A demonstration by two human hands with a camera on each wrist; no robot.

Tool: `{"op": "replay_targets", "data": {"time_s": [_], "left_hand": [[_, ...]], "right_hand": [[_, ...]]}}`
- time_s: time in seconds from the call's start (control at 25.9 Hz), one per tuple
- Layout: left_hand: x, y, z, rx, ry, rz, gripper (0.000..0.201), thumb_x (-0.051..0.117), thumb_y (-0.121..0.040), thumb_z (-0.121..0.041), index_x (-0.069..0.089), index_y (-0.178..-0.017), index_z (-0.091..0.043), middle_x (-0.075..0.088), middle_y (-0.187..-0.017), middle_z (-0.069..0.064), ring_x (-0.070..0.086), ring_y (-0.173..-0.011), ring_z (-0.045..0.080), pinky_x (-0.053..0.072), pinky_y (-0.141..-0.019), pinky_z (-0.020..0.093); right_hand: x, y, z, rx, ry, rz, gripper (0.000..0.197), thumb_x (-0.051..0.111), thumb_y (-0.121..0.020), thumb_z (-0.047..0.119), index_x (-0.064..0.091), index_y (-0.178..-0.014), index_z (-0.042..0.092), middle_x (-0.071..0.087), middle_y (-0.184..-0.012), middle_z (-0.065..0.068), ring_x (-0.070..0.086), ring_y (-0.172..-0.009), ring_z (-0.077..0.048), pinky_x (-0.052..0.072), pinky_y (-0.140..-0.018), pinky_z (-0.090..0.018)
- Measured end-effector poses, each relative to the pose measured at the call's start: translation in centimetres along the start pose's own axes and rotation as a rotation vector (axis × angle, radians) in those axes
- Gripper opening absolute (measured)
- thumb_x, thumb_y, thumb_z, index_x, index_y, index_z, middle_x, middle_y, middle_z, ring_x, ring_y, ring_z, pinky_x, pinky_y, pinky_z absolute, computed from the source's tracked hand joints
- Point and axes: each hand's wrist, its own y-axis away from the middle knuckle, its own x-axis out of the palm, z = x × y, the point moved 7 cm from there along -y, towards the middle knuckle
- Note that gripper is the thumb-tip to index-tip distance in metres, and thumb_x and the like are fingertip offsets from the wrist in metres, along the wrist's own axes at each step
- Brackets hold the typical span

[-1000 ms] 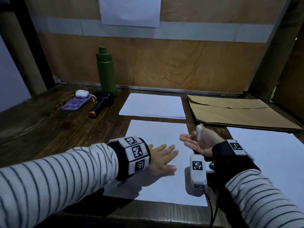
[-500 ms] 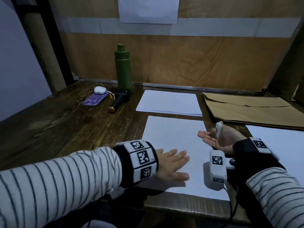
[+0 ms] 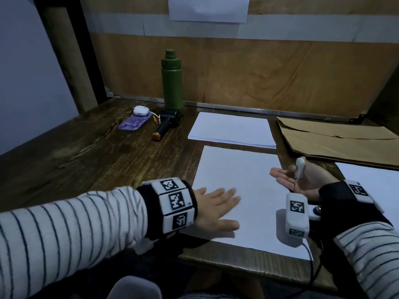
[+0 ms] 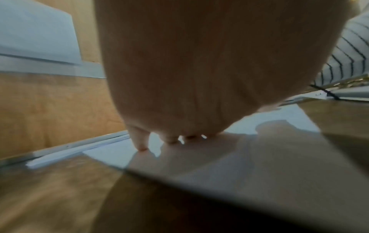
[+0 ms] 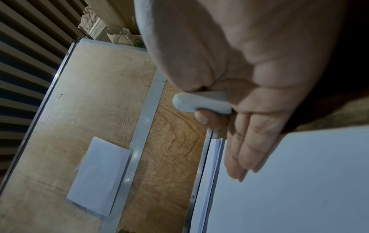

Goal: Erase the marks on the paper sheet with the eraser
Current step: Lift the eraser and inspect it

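Observation:
A white paper sheet lies in front of me on the wooden table, and I see no marks on it. My left hand presses flat on its lower left part, fingers straight. At the sheet's right edge my right hand is raised palm up. It pinches a small white eraser between thumb and index finger, with the other fingers straight. The right wrist view shows the eraser in that pinch above the paper sheet. In the left wrist view my left hand rests on the paper sheet.
A stack of white paper lies just behind the sheet. A brown envelope and another white sheet are to the right. At the back left stand a green bottle, a black device and a purple case.
The head view has swung left, so everything sits further right in the picture. Both hands keep their pose: the left flat on the sheet, the right holding the eraser up.

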Motion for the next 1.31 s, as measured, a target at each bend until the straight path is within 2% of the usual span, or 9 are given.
{"op": "replay_targets", "data": {"time_s": [0.23,0.35,0.46,0.54,0.62,0.85,0.96,1.12,1.31], "left_hand": [[0.0,3.5,9.7,-0.667,0.001,0.002,0.098,0.022,-0.086,-0.074,-0.008,-0.151,-0.006,-0.016,-0.158,0.010,-0.007,-0.147,0.026,-0.002,-0.117,0.046],[-3.4,0.6,5.9,-0.371,-0.031,-0.197,0.087,0.023,-0.091,-0.067,-0.006,-0.152,-0.012,-0.016,-0.159,0.007,-0.007,-0.147,0.022,-0.001,-0.119,0.047],[-3.8,-2.1,-2.5,0.077,-0.029,-0.108,0.069,0.014,-0.097,-0.056,-0.011,-0.151,-0.022,-0.021,-0.157,-0.004,-0.012,-0.147,0.020,-0.004,-0.117,0.046],[-2.8,-3.0,-4.9,0.185,0.021,-0.031,0.065,0.013,-0.099,-0.052,-0.008,-0.152,-0.021,-0.017,-0.158,-0.004,-0.010,-0.147,0.020,-0.004,-0.117,0.045],[-2.3,-3.3,-3.3,0.137,0.063,-0.069,0.068,0.010,-0.095,-0.054,0.003,-0.153,-0.017,-0.004,-0.161,0.002,-0.003,-0.148,0.022,-0.002,-0.116,0.046],[-3.5,-0.3,8.5,-0.566,0.125,-0.163,0.083,0.034,-0.092,-0.062,0.015,-0.151,-0.007,0.013,-0.159,0.010,0.015,-0.145,0.026,0.012,-0.115,0.038],[-4.8,-1.9,5.8,-0.305,0.045,-0.121,0.076,0.017,-0.094,-0.063,-0.008,-0.152,-0.020,-0.019,-0.158,-0.001,-0.009,-0.147,0.023,-0.002,-0.117,0.045],[-4.4,-4.4,-0.2,0.027,0.087,-0.074,0.067,0.013,-0.097,-0.056,-0.014,-0.150,-0.026,-0.023,-0.157,-0.007,-0.013,-0.146,0.019,-0.006,-0.117,0.044],[-4.8,-3.4,4.0,-0.310,0.175,-0.197,0.071,0.037,-0.092,-0.059,0.031,-0.147,-0.013,0.036,-0.150,0.010,0.034,-0.138,0.027,0.027,-0.110,0.039]], "right_hand": [[-0.4,-0.3,0.1,-0.013,-0.037,-0.009,0.047,0.021,-0.102,0.025,0.033,-0.058,0.014,0.061,-0.100,-0.017,0.061,-0.088,-0.023,0.058,-0.050,-0.031],[-0.3,-0.1,0.0,0.000,-0.033,-0.015,0.050,0.021,-0.103,0.032,0.033,-0.058,0.014,0.061,-0.099,-0.017,0.061,-0.090,-0.024,0.057,-0.049,-0.030],[-0.2,-0.4,-0.1,-0.002,-0.053,0.002,0.058,0.022,-0.102,0.037,0.036,-0.052,0.011,0.061,-0.095,-0.018,0.062,-0.098,-0.025,0.056,-0.047,-0.030],[-0.2,-0.5,-0.2,0.011,-0.075,0.011,0.061,0.022,-0.102,0.038,0.038,-0.050,0.011,0.062,-0.094,-0.018,0.072,-0.075,-0.024,0.057,-0.047,-0.030],[-0.4,-0.5,-0.1,0.008,-0.073,0.006,0.054,0.023,-0.102,0.035,0.035,-0.055,0.012,0.063,-0.096,-0.018,0.072,-0.061,-0.023,0.058,-0.050,-0.030],[-0.8,-1.1,-0.4,0.025,-0.110,0.050,0.072,0.024,-0.103,0.035,0.044,-0.039,0.008,0.065,-0.097,-0.019,0.069,-0.078,-0.027,0.058,-0.052,-0.034],[-0.8,-1.2,-0.3,0.030,-0.099,0.059,0.078,0.023,-0.103,0.031,0.045,-0.031,0.008,0.064,-0.100,-0.019,0.071,-0.075,-0.028,0.059,-0.052,-0.034],[-0.9,-1.0,-0.3,0.024,-0.106,0.022,0.070,0.027,-0.102,0.033,0.043,-0.039,0.008,0.065,-0.099,-0.020,0.073,-0.067,-0.028,0.058,-0.051,-0.035],[-0.9,-0.7,-0.3,0.031,-0.123,0.015,0.060,0.026,-0.101,0.040,0.040,-0.052,0.010,0.065,-0.099,-0.019,0.069,-0.080,-0.028,0.058,-0.056,-0.036]]}}
